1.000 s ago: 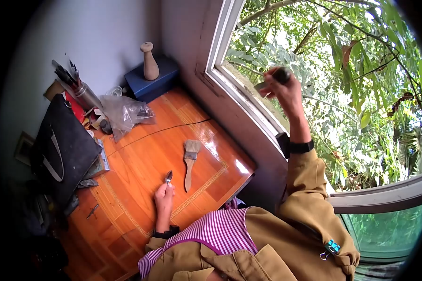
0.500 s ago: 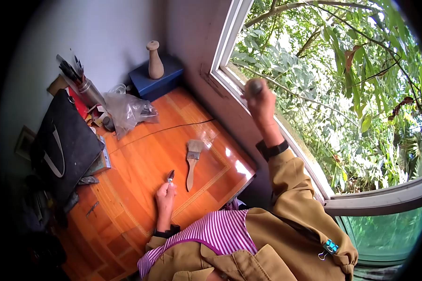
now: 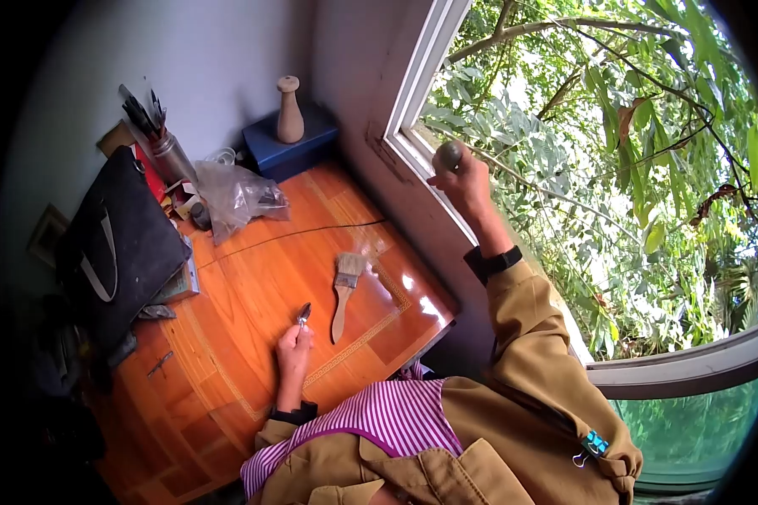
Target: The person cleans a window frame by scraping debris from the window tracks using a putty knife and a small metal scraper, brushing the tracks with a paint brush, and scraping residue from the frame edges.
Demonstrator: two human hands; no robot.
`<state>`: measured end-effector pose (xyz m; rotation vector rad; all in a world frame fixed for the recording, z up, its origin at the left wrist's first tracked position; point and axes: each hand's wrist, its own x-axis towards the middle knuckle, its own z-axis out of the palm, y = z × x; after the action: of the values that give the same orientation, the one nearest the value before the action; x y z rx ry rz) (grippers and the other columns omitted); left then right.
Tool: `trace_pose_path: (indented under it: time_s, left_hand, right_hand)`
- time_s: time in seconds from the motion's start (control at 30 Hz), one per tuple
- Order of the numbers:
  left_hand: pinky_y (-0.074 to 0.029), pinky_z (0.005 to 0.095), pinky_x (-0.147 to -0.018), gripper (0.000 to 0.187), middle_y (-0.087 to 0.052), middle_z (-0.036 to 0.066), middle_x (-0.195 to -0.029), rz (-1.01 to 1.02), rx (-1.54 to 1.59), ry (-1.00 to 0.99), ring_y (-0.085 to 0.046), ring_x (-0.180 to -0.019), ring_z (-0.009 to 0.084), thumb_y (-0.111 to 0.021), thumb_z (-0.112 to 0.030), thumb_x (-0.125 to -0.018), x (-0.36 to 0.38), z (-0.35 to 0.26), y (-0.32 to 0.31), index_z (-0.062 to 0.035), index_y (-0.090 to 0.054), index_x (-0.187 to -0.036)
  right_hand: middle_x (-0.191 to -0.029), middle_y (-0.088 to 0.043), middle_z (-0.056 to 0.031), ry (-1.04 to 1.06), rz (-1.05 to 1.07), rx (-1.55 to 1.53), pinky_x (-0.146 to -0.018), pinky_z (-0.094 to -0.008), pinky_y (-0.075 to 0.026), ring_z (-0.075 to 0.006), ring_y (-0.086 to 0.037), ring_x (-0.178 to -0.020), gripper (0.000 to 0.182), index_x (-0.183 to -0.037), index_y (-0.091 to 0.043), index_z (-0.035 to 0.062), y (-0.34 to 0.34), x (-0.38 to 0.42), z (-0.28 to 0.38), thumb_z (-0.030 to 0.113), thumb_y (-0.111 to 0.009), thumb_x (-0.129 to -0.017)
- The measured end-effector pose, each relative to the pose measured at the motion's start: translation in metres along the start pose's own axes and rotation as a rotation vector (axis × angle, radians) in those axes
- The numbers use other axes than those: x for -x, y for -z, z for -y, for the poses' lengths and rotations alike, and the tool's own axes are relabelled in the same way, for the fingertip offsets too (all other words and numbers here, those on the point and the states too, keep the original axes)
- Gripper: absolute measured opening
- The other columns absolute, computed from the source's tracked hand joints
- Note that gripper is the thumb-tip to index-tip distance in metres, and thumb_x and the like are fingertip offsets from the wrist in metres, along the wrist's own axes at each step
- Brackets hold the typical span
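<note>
My left hand (image 3: 294,349) is closed around a small tool with a dark, pointed, leaf-shaped tip and a shiny metal neck (image 3: 304,314). The tip points up and away from me, over the wooden table; my fist hides the rest of it. Raised high at the right, before the window, my right hand (image 3: 470,189) grips a dark grey-green round object (image 3: 451,155), its rounded end showing above the fingers. On the tabletop to the right of my left hand lies a flat paintbrush (image 3: 344,290) with pale bristles and a wooden handle.
A blue box (image 3: 290,151) carries a wooden bottle-shaped piece (image 3: 290,114) in the far corner. Beside it are a clear plastic bag (image 3: 232,198), a metal cup of brushes (image 3: 173,157) and a black bag (image 3: 118,236). The open window (image 3: 417,84) borders the right side.
My right hand has shifted slightly left against the window and turned, showing more of the round object. My left hand keeps its hold on the small tool, and the view has shifted slightly.
</note>
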<state>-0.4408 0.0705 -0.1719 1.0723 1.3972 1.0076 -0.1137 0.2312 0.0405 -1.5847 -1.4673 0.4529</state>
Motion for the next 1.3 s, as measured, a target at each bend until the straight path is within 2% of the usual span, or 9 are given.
trace_pose_path:
  time_s: [0.13, 0.33, 0.43, 0.77, 0.8, 0.93, 1.07, 1.13, 1.3]
  left_hand:
    - [-0.036, 0.0207, -0.055, 0.026, -0.051, -0.001, -0.064, -0.006, -0.006, 0.042, -0.045, -0.058, 0.0069, -0.052, -0.022, -0.093, 0.001, -0.002, -0.001, 0.0005, -0.061, -0.083]
    - [-0.036, 0.0227, -0.053, 0.029, -0.051, -0.001, -0.062, -0.014, -0.013, -0.028, -0.045, -0.056, 0.0069, -0.052, -0.025, -0.093, 0.001, 0.0, -0.001, 0.0003, -0.06, -0.081]
    - [-0.037, 0.0229, -0.055, 0.028, -0.051, 0.0, -0.062, -0.011, 0.018, -0.024, -0.047, -0.058, 0.0077, -0.053, -0.025, -0.093, -0.004, 0.008, -0.002, 0.0005, -0.061, -0.083]
    - [-0.031, 0.0199, -0.05, 0.028, -0.051, -0.001, -0.064, -0.166, 0.093, 0.092, -0.042, -0.056, 0.0052, -0.053, -0.025, -0.093, 0.049, -0.003, 0.015, -0.0005, -0.061, -0.083]
    - [-0.031, 0.02, -0.05, 0.028, -0.051, -0.001, -0.064, -0.189, 0.12, 0.097, -0.042, -0.056, 0.0053, -0.053, -0.025, -0.093, 0.058, 0.006, 0.019, -0.0004, -0.061, -0.083]
    - [-0.031, 0.0206, -0.049, 0.028, -0.051, -0.001, -0.063, -0.217, 0.088, 0.101, -0.04, -0.054, 0.0051, -0.052, -0.025, -0.093, 0.085, 0.023, 0.011, -0.0005, -0.061, -0.083]
    - [-0.029, 0.0201, -0.047, 0.028, -0.05, -0.002, -0.062, -0.328, 0.062, 0.14, -0.039, -0.052, 0.0042, -0.052, -0.025, -0.093, 0.112, 0.011, 0.001, -0.0015, -0.061, -0.083]
    - [-0.029, 0.0197, -0.047, 0.027, -0.05, -0.002, -0.062, -0.371, 0.082, 0.202, -0.039, -0.051, 0.0038, -0.052, -0.026, -0.093, 0.125, 0.018, 0.005, -0.0021, -0.061, -0.083]
    - [-0.024, 0.0204, -0.036, 0.024, -0.05, -0.002, -0.061, -0.459, 0.2, 0.348, -0.034, -0.041, 0.0047, -0.052, -0.026, -0.093, 0.142, 0.024, -0.01, -0.0048, -0.06, -0.084]
  right_hand:
    - [-0.075, -0.062, -0.0183, 0.35, -0.121, 0.239, -0.063, -0.0401, -0.049, -0.0393, -0.061, -0.07, 0.016, -0.097, -0.054, 0.0088, -0.026, -0.002, -0.029, 0.012, -0.062, -0.082]
    - [-0.069, -0.065, -0.0122, 0.299, -0.423, -0.04, -0.057, -0.0351, -0.051, -0.0242, -0.069, -0.064, 0.018, -0.093, -0.056, 0.0072, 0.014, -0.054, 0.012, 0.021, -0.065, -0.086]
    - [-0.072, -0.066, -0.0146, 0.319, -0.313, 0.234, -0.057, -0.0384, -0.051, -0.0301, -0.067, -0.067, 0.028, -0.094, -0.057, 0.0114, 0.027, -0.054, 0.014, 0.036, -0.067, -0.083]
    - [-0.075, -0.061, -0.0239, 0.202, 0.096, 0.209, -0.064, -0.0453, -0.048, -0.0422, -0.06, -0.072, 0.021, -0.096, -0.055, 0.0082, 0.005, -0.009, -0.005, 0.019, -0.063, -0.08]
    - [-0.069, -0.061, -0.0185, 0.311, 0.114, 0.317, -0.061, -0.0414, -0.049, -0.034, -0.063, -0.065, 0.022, -0.095, -0.05, 0.0076, 0.001, -0.013, -0.008, 0.019, -0.064, -0.082]
    - [-0.076, -0.061, -0.0213, 0.526, 0.242, 0.485, -0.065, -0.0489, -0.047, -0.0437, -0.059, -0.073, 0.023, -0.099, -0.049, 0.0094, -0.006, -0.015, -0.01, 0.016, -0.061, -0.08]
    - [-0.071, -0.062, -0.0169, 0.655, -0.262, 0.237, -0.057, -0.0455, -0.049, -0.0381, -0.061, -0.064, 0.017, -0.087, -0.048, 0.0111, 0.021, -0.066, -0.015, 0.021, -0.061, -0.082]
    - [-0.078, -0.066, -0.0113, 0.165, -0.238, -0.221, -0.051, -0.0284, -0.055, -0.0197, -0.067, -0.057, 0.013, -0.097, -0.056, 0.0031, 0.064, -0.076, 0.004, 0.013, -0.059, -0.088]
    - [-0.087, -0.065, -0.0172, -0.137, 0.149, -0.636, -0.053, -0.0325, -0.059, -0.0246, -0.067, -0.062, 0.025, -0.1, -0.051, -0.0031, 0.105, -0.082, -0.028, 0.015, -0.06, -0.086]
